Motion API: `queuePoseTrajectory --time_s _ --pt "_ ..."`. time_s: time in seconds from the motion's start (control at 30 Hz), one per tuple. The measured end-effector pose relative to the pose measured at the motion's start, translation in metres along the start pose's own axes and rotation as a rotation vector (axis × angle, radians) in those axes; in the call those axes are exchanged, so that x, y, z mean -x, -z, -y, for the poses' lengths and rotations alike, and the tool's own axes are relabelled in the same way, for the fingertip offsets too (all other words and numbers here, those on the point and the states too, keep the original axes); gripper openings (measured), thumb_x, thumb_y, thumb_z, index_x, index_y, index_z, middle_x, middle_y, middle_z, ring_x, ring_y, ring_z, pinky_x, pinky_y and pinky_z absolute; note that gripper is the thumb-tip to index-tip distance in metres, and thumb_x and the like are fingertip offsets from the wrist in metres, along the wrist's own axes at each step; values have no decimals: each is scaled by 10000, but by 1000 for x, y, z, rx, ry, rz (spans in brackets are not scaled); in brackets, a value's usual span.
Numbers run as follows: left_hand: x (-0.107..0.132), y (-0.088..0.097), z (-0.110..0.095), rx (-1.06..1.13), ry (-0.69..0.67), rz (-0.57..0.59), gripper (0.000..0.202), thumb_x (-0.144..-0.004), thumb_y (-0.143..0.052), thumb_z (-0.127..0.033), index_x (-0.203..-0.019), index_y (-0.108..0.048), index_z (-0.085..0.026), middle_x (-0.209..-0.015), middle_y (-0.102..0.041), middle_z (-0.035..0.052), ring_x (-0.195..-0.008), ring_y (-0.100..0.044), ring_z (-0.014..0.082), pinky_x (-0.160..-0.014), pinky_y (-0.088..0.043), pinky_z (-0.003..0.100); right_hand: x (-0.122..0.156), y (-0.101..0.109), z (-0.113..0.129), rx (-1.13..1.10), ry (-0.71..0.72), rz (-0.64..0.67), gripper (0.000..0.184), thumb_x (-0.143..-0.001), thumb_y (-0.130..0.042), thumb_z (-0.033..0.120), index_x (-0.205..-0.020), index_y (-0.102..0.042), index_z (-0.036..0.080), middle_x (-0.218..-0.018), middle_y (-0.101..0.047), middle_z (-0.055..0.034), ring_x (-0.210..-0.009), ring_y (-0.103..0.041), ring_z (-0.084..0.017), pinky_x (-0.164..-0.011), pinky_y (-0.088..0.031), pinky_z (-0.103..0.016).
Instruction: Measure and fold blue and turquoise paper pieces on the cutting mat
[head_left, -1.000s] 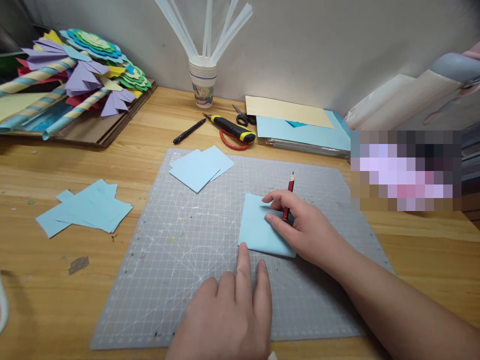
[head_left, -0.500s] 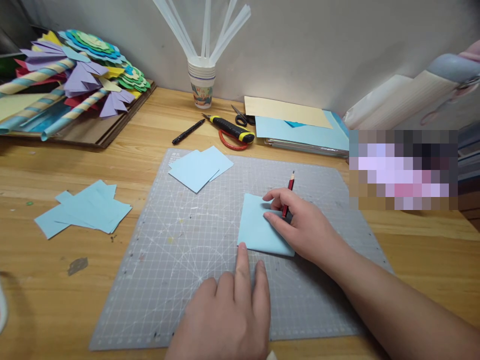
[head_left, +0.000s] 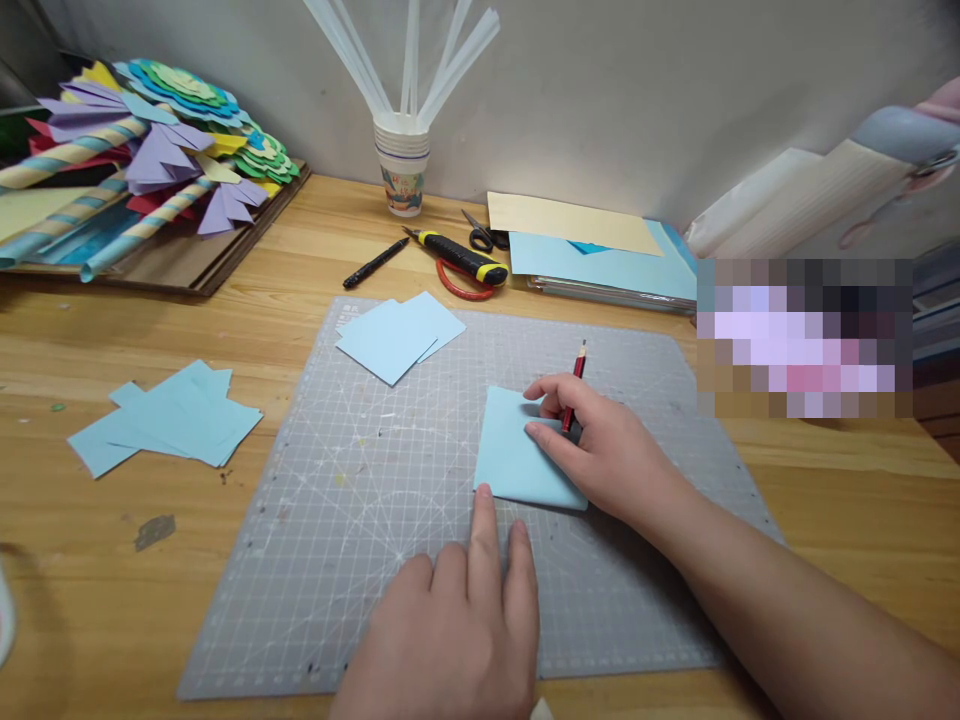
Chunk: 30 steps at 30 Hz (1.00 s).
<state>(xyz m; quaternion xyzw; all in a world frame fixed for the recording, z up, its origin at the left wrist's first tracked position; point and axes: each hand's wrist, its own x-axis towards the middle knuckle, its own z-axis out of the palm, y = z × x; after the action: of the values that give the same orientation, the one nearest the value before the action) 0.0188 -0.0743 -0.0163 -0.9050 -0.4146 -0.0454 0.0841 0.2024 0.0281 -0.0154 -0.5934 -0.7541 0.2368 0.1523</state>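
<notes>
A square of light blue paper (head_left: 510, 455), seemingly folded along its near side, lies on the grey cutting mat (head_left: 337, 600). My left hand (head_left: 457, 620) has its index fingertip on the paper's near left corner; the thumb is apart and the hand holds nothing. My right hand (head_left: 600, 440) rests over the paper's right part, with a dark red pencil (head_left: 575, 380) tucked in it, the tip pointing away from me. Its thumb and index finger are slightly apart above the sheet. The paper's right edge is hidden under this hand.
Blue paper pieces (head_left: 401, 335) lie on the mat's far left, more pieces (head_left: 169, 415) on the table. Behind are a pen (head_left: 375, 264), a utility knife (head_left: 461, 257), scissors (head_left: 484, 234), paper cups with strips (head_left: 403, 170) and a paper stack (head_left: 600, 255). Paper flowers (head_left: 172, 150) fill the back left.
</notes>
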Motion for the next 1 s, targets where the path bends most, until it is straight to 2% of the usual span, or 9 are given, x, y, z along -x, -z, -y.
queuePoseTrajectory --time_s 0.3,0.4,0.5,0.6,0.67,0.73,1.0 --pt "-1 5 -1 -2 27 44 410 -806 -622 -222 -1211 -626 -155 -1224 -627 223 -564 -627 164 -454 -453 259 0 0 -2 8 3 7 193 -853 -528 245 -1045 -543 239 -837 -605 -9 -690 -581 -160 -606 -419 -273" --pt "-1 4 -1 1 58 52 298 -809 -601 -212 -1086 -674 -130 -1240 -623 206 -522 -592 142 -432 -440 256 0 0 -2 10 2 5 189 -854 -527 246 -1042 -542 242 -832 -604 -7 -688 -582 -162 -605 -420 -274" --pt "-1 2 0 -11 50 11 217 -818 -551 -187 -967 -688 -111 -1216 -639 209 -453 -542 121 -398 -420 253 0 -1 -3 11 7 2 191 -851 -531 241 -1041 -541 243 -836 -606 -9 -694 -583 -164 -611 -426 -276" --pt "-2 1 2 -23 32 -9 316 -820 -511 -161 -1088 -662 -90 -1173 -670 208 -478 -566 135 -406 -434 256 1 -1 -2 12 11 7 202 -853 -530 234 -1054 -537 244 -844 -610 -8 -705 -587 -164 -623 -432 -280" --pt "-4 2 4 -12 37 35 443 -818 -491 -151 -1243 -587 -70 -1163 -681 190 -546 -604 152 -442 -467 263 1 -1 -2 17 9 10 204 -856 -525 230 -1060 -536 242 -851 -612 -10 -709 -586 -164 -626 -430 -283" --pt "-6 3 6 10 45 83 521 -809 -479 -149 -1318 -522 -46 -1135 -689 179 -587 -617 161 -464 -484 268 1 0 -2 34 4 10 201 -858 -524 231 -1058 -539 239 -851 -612 -13 -714 -581 -167 -628 -426 -289" --pt "-9 2 7 43 42 141 558 -755 -493 -120 -1299 -523 -1 -939 -662 136 -538 -566 145 -427 -457 261 -2 3 -6 33 -23 -9 191 -860 -528 225 -1049 -546 244 -807 -612 2 -692 -573 -162 -605 -408 -282"
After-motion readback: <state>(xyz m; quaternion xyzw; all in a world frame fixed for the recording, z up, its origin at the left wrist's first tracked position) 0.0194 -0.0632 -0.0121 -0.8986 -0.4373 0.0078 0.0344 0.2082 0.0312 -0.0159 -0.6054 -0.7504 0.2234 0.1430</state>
